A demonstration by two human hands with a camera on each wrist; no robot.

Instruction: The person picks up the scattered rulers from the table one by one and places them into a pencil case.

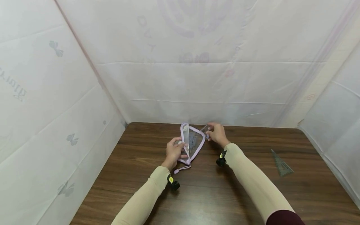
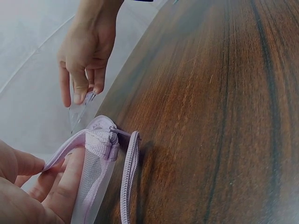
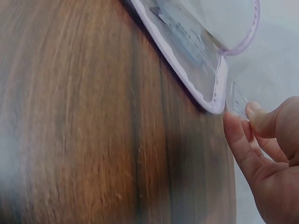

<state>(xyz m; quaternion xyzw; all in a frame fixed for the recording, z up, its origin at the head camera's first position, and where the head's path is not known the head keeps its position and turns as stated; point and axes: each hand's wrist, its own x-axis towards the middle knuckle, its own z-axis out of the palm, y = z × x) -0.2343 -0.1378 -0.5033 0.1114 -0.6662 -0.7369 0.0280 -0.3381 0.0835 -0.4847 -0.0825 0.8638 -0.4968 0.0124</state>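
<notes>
My left hand [image 1: 172,153] holds a clear mesh pouch [image 1: 200,150] with lilac zip trim by its left side, thumb and fingers pinching the edge. The pouch's mouth stands parted, and a bluish flat plastic piece [image 1: 192,139] shows inside. In the left wrist view, a lilac zip pull [image 2: 128,177] hangs from the corner. Beyond the pouch's right corner, my right hand [image 1: 217,134] pinches a thin clear plastic piece [image 3: 238,100] with small printed marks between thumb and fingertips. Its full shape is hidden by the fingers.
A greenish see-through set square [image 1: 282,165] lies on the right of the brown wooden table [image 1: 213,200]. White sheeting [image 1: 180,84] hangs behind the table's far edge and along both sides. Dark cameras are strapped to both wrists.
</notes>
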